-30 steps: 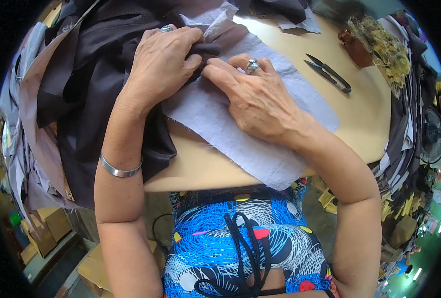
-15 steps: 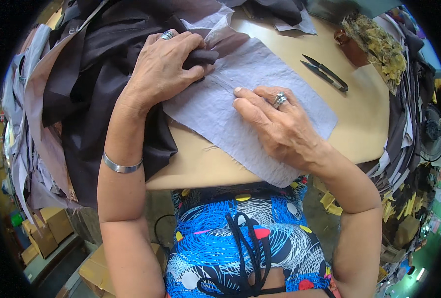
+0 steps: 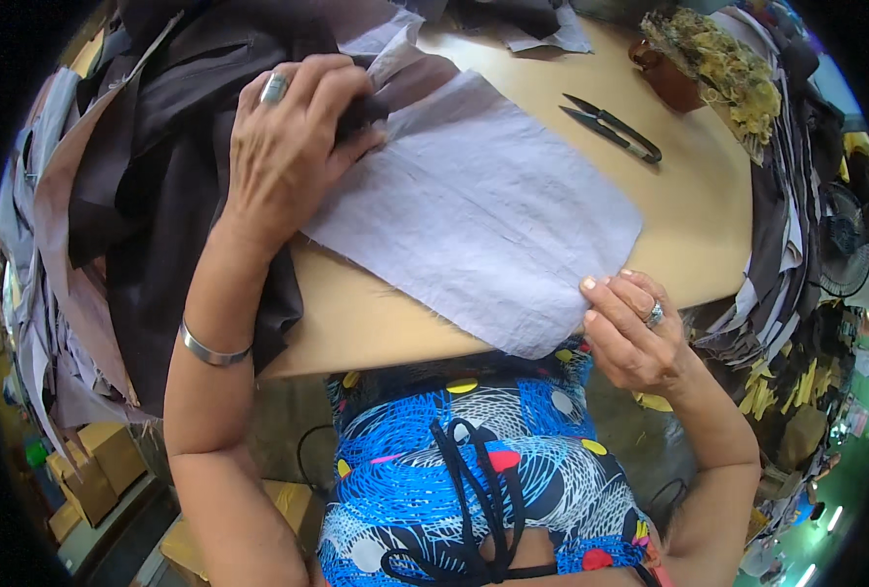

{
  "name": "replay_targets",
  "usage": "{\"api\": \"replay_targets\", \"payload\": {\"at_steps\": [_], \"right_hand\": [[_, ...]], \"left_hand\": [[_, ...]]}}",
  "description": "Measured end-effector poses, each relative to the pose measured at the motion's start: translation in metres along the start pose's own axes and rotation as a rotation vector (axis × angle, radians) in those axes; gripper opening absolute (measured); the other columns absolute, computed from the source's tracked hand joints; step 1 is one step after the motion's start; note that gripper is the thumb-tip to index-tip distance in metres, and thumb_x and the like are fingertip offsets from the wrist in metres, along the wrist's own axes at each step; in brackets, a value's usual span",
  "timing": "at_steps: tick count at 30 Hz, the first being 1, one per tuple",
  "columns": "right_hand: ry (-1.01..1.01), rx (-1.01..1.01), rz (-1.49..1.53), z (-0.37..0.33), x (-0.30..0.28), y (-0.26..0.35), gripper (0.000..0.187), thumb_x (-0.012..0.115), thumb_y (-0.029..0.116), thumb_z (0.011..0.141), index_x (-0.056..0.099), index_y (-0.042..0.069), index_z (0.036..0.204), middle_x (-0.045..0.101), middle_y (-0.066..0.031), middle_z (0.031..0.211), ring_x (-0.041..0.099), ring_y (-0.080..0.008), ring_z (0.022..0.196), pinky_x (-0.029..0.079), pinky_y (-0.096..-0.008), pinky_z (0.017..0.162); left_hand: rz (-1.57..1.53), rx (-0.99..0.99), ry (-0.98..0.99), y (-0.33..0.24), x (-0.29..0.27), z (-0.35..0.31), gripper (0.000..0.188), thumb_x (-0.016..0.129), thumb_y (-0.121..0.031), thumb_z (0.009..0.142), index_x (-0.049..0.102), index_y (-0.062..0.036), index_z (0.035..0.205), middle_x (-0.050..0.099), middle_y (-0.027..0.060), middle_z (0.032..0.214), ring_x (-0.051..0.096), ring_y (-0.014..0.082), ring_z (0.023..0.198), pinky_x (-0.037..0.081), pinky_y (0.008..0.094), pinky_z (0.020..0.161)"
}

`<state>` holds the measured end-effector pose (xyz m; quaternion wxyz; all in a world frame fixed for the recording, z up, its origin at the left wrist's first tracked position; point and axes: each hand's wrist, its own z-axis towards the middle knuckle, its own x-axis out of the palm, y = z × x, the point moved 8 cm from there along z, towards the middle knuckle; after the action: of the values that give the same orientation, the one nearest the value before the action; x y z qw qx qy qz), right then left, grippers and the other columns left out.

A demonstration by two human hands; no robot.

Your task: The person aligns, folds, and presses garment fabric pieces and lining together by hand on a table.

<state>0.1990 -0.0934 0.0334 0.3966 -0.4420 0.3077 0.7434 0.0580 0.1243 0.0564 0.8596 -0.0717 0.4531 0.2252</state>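
A pale lavender-grey cloth piece (image 3: 483,210) lies spread on the table, with a straight crease running along its middle. My right hand (image 3: 635,328) pinches its right edge near the table's front. My left hand (image 3: 293,147) is closed on a bunched fold of dark cloth (image 3: 364,115) at the upper left end of the pale piece. More dark brown fabric (image 3: 175,147) heaps up beside and beneath my left forearm. Black thread snips (image 3: 611,127) rest on the table beyond the pale cloth, apart from both hands.
The light wooden table (image 3: 699,205) has a rounded right side. A brown pot (image 3: 664,78) and a clump of yellowish thread scraps (image 3: 733,73) stand at the far right. Layered fabric pieces (image 3: 782,225) hang off the right side. Cardboard boxes (image 3: 102,470) sit low at left; a fan (image 3: 846,240) stands right.
My right hand has slid down and right along the pale cloth to its right edge, and the cloth lies flatter. My left hand keeps its grip on the dark fold.
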Motion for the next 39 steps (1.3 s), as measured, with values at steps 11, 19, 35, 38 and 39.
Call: {"api": "replay_targets", "payload": {"at_steps": [11,19,35,38,39], "right_hand": [[-0.149,-0.02,0.25,0.02,-0.018,-0.001,0.028,0.061,-0.002,0.071,0.056,0.007,0.098,0.059,-0.0051,0.085,0.058,-0.017,0.069,0.05,-0.0399,0.077],[-0.384,0.098,0.364,0.164,-0.069,-0.084,0.042,0.056,0.006,0.086,0.043,0.003,0.125,0.06,-0.0111,0.089,0.057,-0.0166,0.079,0.046,-0.0275,0.072],[-0.222,0.684,0.627,0.209,0.076,-0.154,0.033,0.05,0.004,0.084,0.051,0.003,0.117,0.058,-0.0101,0.074,0.056,-0.0193,0.068,0.046,-0.0314,0.065],[-0.446,0.49,0.48,0.213,0.07,-0.154,0.034,0.051,0.005,0.084,0.051,0.004,0.118,0.062,-0.0166,0.083,0.062,-0.0286,0.077,0.048,-0.0361,0.073],[-0.444,0.491,0.481,0.213,0.071,-0.154,0.034,0.051,0.005,0.084,0.051,0.004,0.118,0.062,-0.0166,0.083,0.062,-0.0286,0.077,0.048,-0.0361,0.073]], "left_hand": [[-0.298,0.081,0.258,-0.038,-0.03,-0.029,0.055,0.057,-0.055,0.079,0.058,-0.0078,0.108,0.057,0.0071,0.121,0.048,0.0309,0.119,0.033,0.0479,0.103],[-0.737,-0.074,0.495,-0.037,-0.03,-0.043,0.058,0.072,-0.036,0.072,0.055,0.0007,0.114,0.06,0.0164,0.113,0.055,0.0359,0.107,0.041,0.0408,0.094],[-1.438,-1.054,0.468,-0.013,0.001,-0.066,0.026,0.063,-0.024,0.088,0.064,0.0015,0.093,0.062,0.0006,0.082,0.053,0.0054,0.074,0.045,0.0212,0.069],[-1.407,-1.086,0.548,-0.017,0.003,-0.061,0.026,0.07,-0.02,0.081,0.063,0.0018,0.095,0.062,0.0006,0.083,0.055,0.0063,0.075,0.046,0.0216,0.069],[-1.364,-1.107,0.618,-0.018,0.006,-0.064,0.031,0.074,-0.017,0.076,0.061,0.0017,0.097,0.061,0.0002,0.084,0.055,0.0069,0.076,0.045,0.022,0.07]]}}
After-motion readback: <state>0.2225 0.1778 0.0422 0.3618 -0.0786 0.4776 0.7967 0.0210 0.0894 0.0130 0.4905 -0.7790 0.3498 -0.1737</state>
